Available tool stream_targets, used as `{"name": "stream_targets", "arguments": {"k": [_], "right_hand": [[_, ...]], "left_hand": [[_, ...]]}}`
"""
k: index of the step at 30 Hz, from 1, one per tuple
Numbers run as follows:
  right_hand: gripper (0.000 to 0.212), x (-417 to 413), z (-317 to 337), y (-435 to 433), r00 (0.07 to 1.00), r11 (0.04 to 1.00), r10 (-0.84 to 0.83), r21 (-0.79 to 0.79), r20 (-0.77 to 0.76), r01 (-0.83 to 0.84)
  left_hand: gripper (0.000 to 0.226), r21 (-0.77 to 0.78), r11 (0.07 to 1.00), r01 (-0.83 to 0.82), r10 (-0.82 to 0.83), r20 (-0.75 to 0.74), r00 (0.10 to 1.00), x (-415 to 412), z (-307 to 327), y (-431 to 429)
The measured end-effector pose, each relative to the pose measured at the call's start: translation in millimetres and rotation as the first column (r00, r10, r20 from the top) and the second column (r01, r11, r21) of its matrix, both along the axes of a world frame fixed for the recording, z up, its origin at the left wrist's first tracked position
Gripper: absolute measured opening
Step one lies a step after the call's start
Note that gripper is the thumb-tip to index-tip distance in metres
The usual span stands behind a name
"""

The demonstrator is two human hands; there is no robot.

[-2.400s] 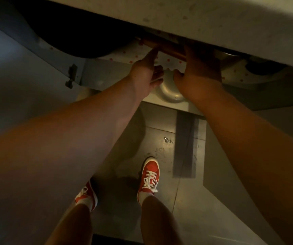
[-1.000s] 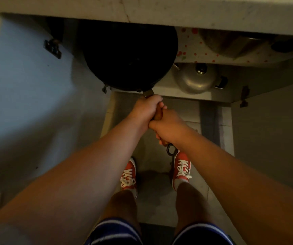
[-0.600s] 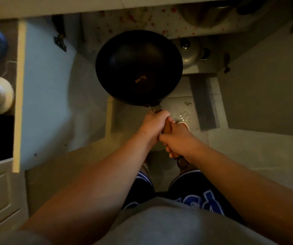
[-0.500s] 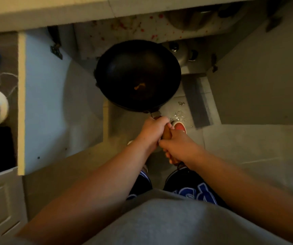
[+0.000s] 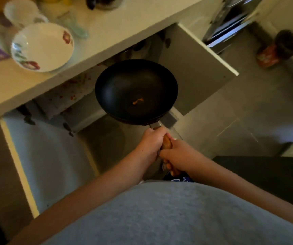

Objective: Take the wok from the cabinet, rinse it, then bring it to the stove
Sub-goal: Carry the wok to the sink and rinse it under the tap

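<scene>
The black wok (image 5: 133, 87) hangs in the air in front of the open cabinet (image 5: 75, 103), below the counter's edge. A small orange speck lies on its inner bottom. Its wooden handle (image 5: 166, 144) points back toward me. My left hand (image 5: 151, 144) grips the handle close to the wok. My right hand (image 5: 175, 156) holds it further back, touching the left one. The handle's end is hidden under my right hand.
A pale counter (image 5: 106, 38) runs across the top with a flowered white bowl (image 5: 42, 46) and a white mug (image 5: 21, 12) on it. Both cabinet doors stand open, the left door (image 5: 41, 165) and the right door (image 5: 195, 71). A dark block (image 5: 274, 175) sits at the right.
I have pulled the wok out of the cabinet with both hands and risen from a crouch. The wok is higher and the countertop has come into view.
</scene>
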State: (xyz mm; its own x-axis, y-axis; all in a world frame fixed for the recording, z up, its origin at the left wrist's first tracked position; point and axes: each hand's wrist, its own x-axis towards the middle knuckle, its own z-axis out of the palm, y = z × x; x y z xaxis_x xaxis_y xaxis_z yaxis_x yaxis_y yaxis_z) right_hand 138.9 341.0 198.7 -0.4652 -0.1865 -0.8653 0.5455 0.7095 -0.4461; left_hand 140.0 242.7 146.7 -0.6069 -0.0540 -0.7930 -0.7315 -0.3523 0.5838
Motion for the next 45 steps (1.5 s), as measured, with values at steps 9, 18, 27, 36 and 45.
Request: {"name": "stream_targets", "arguments": {"k": [9, 18, 27, 36, 45], "right_hand": [[0.014, 5, 73, 48, 0.962, 0.962, -0.258, -0.123, -0.094, 0.246], [0.009, -36, 105, 101, 0.863, 0.873, -0.47, -0.24, -0.188, 0.424], [0.005, -115, 105, 167, 0.723, 0.681, -0.681, -0.467, -0.121, 0.564], [0.007, -186, 108, 235, 0.584, 0.399, -0.8, -0.605, 0.138, 0.69], [0.007, -270, 85, 299, 0.488, 0.333, -0.867, -0.609, 0.103, 0.72]], "left_hand": [[0.04, 0.0, 0.961, 0.277, -0.273, -0.165, 0.948, -27, 66, 47], [0.012, -0.057, 0.91, 0.41, -0.405, -0.332, 0.852, -94, 114, 105], [0.016, -0.109, 0.87, 0.48, -0.48, -0.41, 0.776, -191, 131, 181], [0.015, 0.08, 0.832, 0.55, -0.47, -0.427, 0.773, -275, 124, 260], [0.018, -0.053, 0.724, 0.687, -0.637, -0.434, 0.638, -371, 107, 339]]}}
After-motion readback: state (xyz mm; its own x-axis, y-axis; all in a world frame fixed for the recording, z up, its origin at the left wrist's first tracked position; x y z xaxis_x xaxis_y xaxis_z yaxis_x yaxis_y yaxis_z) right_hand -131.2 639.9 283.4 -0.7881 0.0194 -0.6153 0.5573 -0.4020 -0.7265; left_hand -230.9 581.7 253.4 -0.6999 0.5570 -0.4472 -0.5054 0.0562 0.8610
